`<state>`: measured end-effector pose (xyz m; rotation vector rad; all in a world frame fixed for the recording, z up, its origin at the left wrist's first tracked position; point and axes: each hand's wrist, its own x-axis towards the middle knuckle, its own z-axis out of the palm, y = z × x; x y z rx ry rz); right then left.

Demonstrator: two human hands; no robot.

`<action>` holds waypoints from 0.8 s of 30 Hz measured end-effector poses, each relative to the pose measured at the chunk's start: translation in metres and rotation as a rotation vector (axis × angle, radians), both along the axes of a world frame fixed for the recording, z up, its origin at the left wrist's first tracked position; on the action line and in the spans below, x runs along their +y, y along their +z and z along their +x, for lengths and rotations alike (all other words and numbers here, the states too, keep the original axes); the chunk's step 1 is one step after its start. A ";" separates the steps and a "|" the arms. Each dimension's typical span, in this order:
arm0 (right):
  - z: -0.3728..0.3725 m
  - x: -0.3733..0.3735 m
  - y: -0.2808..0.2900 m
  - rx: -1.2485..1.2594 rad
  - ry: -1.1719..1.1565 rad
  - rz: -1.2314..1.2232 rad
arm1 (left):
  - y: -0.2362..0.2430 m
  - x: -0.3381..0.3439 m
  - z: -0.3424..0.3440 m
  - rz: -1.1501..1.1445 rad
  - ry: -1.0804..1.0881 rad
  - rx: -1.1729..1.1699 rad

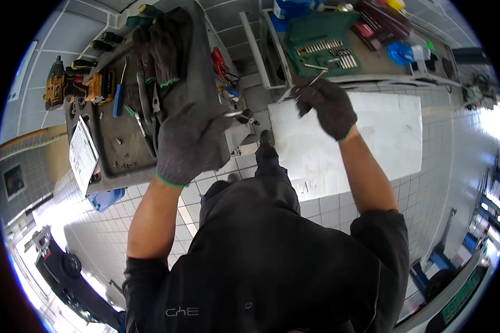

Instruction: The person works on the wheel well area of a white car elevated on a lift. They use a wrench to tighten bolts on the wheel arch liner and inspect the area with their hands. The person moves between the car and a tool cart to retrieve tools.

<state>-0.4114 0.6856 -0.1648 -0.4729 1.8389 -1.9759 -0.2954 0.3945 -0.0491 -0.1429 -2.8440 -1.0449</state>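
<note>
My left hand (190,141), in a dark grey knit glove with a green cuff, is closed beside the tool cart. From its fingertips a short shiny metal tool (234,114) with a dark end sticks out to the right; its exact kind is unclear. My right hand (329,110), gloved the same way, is raised over the white sheet. Its fingers are closed on a slim bright metal rod (318,75), which points up toward the open green socket set case (291,39). Rows of sockets (321,48) lie in that case.
The dark tool cart (193,55) at left bears spare gloves (160,50), a blue screwdriver (118,100), a ratchet (139,123), yellow-black power tools (99,87) and small screws. Bottles (401,52) stand on the right bench. A white sheet (383,139) covers part of the tiled floor.
</note>
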 end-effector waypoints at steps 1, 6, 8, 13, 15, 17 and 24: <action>0.033 -0.013 0.030 -0.081 -0.027 -0.077 | 0.006 0.007 0.004 -0.001 -0.084 0.055; 0.164 -0.037 0.116 -0.168 -0.144 -0.141 | 0.028 0.020 0.055 -0.078 -0.403 0.216; 0.213 -0.039 0.122 -0.013 -0.215 0.019 | 0.031 0.022 0.086 -0.087 -0.493 0.288; 0.333 -0.044 0.145 -0.034 -0.365 0.063 | 0.029 0.022 0.169 0.023 -0.616 0.275; 0.383 -0.047 0.150 -0.164 -0.486 -0.105 | 0.042 0.028 0.198 0.028 -0.711 0.257; 0.425 -0.052 0.171 -0.203 -0.611 0.043 | 0.048 0.036 0.224 -0.112 -0.802 0.294; 0.566 -0.032 0.168 -0.149 -0.827 0.198 | 0.051 0.076 0.316 -0.170 -1.097 0.537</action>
